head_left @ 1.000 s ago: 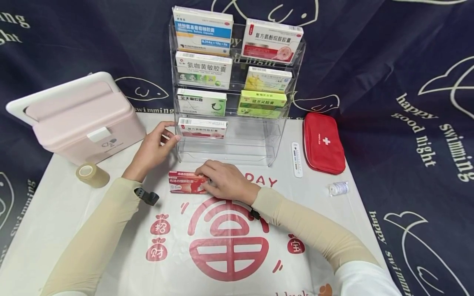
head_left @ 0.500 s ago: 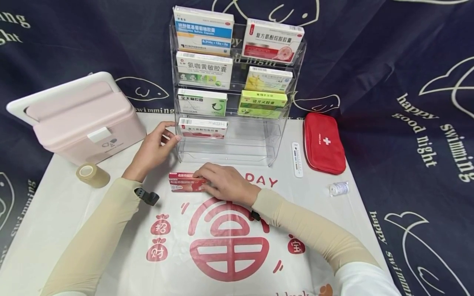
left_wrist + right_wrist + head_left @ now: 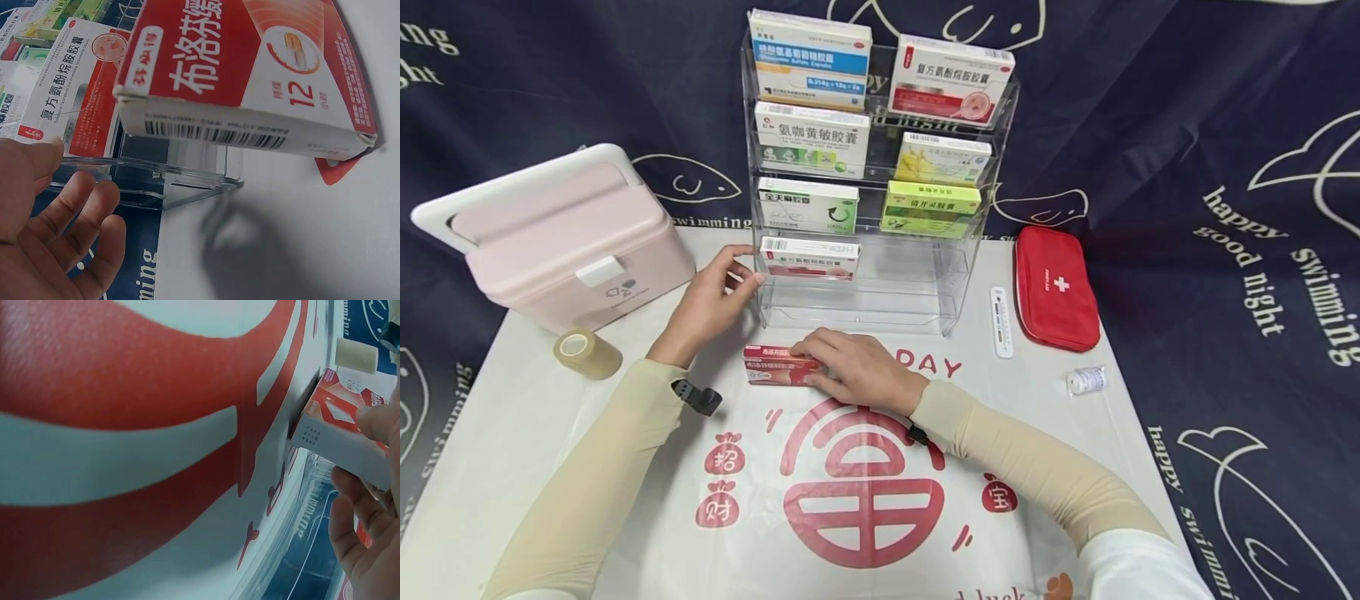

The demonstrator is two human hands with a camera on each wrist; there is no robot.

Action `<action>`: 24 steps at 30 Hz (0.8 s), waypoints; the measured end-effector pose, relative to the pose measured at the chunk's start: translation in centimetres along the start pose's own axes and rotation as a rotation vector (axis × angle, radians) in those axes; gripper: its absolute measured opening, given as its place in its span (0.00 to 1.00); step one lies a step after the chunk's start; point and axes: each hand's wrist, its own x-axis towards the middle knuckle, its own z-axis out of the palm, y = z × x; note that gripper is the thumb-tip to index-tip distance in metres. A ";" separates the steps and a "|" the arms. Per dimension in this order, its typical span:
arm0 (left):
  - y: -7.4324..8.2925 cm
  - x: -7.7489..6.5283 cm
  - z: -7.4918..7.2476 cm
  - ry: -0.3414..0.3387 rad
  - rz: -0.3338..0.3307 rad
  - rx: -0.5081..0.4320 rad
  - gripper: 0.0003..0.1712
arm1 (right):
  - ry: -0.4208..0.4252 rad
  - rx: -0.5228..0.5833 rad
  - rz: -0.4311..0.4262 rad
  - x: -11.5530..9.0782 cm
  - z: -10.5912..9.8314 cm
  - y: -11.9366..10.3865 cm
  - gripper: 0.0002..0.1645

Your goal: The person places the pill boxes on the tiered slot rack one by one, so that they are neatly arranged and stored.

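My right hand (image 3: 857, 371) grips the right end of a red-and-white medicine box (image 3: 778, 365) on the table, in front of the clear display rack (image 3: 857, 317). In the right wrist view the thumb (image 3: 378, 422) lies on the box's printed face, with fingers on the other side. My left hand (image 3: 711, 300) holds the rack's left side edge, thumb in front and fingers curled behind. Beside that thumb, a white-and-red medicine box (image 3: 811, 260) stands in the rack's lowest filled tier. The red box (image 3: 250, 81) looms large in the left wrist view.
Several medicine boxes, including a green box (image 3: 931, 208), fill the upper tiers. A pink medicine chest (image 3: 580, 267) and a tan roll (image 3: 587, 354) stand left. To the right lie a thermometer (image 3: 1001, 323), a red first-aid pouch (image 3: 1056, 287) and a small wrapped white roll (image 3: 1086, 381).
My right fingers have shifted from over the red box to a grip around its right end. The box has tipped slightly and moved a little. My left hand stays on the rack.
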 end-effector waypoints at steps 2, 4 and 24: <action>0.0 0.0 0.0 0.003 -0.002 0.001 0.25 | 0.003 -0.002 -0.003 0.1 0.1 0.0 0.25; 0.0 0.0 0.0 0.003 -0.001 0.002 0.25 | 0.005 -0.005 0.000 0.2 0.1 0.0 0.24; -0.1 -0.1 -0.1 0.000 0.009 0.002 0.25 | 0.012 -0.007 0.019 0.5 0.1 0.0 0.23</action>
